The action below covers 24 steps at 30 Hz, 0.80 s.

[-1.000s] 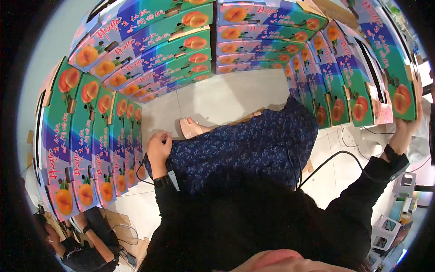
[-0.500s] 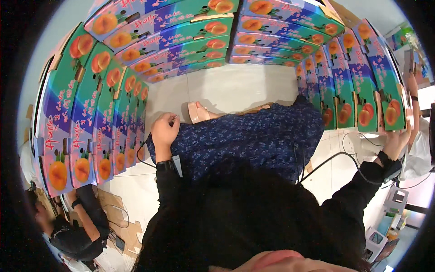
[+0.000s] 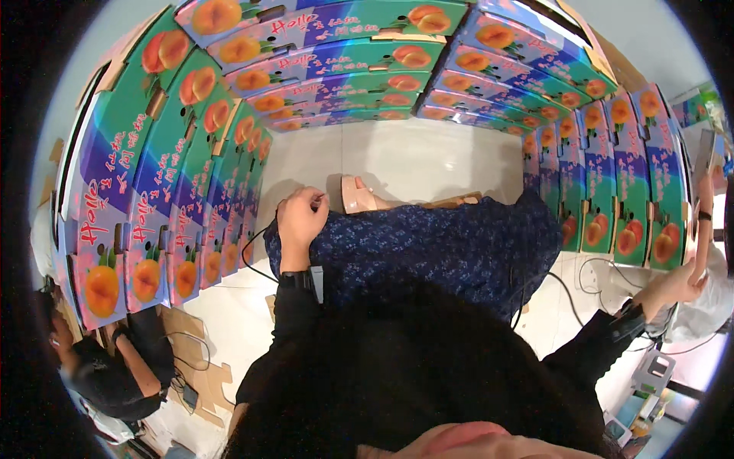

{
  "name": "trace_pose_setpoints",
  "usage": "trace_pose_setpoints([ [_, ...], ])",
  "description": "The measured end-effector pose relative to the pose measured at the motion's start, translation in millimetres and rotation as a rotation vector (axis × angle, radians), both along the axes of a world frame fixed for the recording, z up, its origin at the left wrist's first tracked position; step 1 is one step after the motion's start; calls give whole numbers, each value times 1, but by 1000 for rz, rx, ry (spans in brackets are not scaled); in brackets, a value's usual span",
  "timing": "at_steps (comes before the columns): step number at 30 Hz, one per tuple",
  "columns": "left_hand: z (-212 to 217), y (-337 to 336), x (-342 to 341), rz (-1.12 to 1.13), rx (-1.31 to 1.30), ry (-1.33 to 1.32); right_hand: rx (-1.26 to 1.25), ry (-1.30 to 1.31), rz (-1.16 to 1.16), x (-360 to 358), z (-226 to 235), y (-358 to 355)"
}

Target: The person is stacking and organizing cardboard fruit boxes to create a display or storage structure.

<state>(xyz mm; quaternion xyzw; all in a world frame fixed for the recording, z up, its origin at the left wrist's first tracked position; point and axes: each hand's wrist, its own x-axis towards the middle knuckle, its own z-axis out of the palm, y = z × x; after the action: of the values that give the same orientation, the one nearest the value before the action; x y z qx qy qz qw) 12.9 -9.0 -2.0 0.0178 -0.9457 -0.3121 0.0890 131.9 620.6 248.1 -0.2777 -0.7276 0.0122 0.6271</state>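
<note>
My left hand [image 3: 302,222] hovers over the blue floral skirt on my lap [image 3: 413,245], its fingers curled loosely with a dark gap between them and nothing visible inside. A dark band circles that wrist. On the far right, my right hand [image 3: 673,285] is stretched out beside the near end of the right stack of fruit cartons [image 3: 659,183]. At least one of its fingers points away from the palm; the others are partly hidden. It looks apart from the cartons and holds nothing I can see. A sandalled foot [image 3: 359,195] shows past the skirt.
Stacked fruit cartons also stand on the left [image 3: 138,176] and at the back [image 3: 321,57]. Another person [image 3: 115,375] works at the lower left near flattened cardboard [image 3: 195,359]. A second person's arm [image 3: 705,203] holds a flat device at the far right. Black cables [image 3: 566,291] cross the floor.
My right hand has come off the lower edge of the right carton stack and moved slightly down. My view has shifted, so the cartons sit differently; my left hand stays curled over my lap.
</note>
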Motion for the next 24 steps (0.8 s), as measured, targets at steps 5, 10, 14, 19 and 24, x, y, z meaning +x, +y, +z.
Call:
trace_pose_setpoints([
  [5,-6,-1,-10,24,70,-39,735,-238,241,-99,29,-136],
  [10,-5,-1,-12,15,24,-105,594,-320,788,-215,8,-244],
  [14,-4,-1,-8,42,31,-88,404,-184,1140,-311,-5,-311],
  [19,-3,-2,-6,59,5,21,339,-274,997,-345,-22,-354],
  [24,-3,0,-7,44,-34,-7,157,-259,1038,-346,-18,-363],
])
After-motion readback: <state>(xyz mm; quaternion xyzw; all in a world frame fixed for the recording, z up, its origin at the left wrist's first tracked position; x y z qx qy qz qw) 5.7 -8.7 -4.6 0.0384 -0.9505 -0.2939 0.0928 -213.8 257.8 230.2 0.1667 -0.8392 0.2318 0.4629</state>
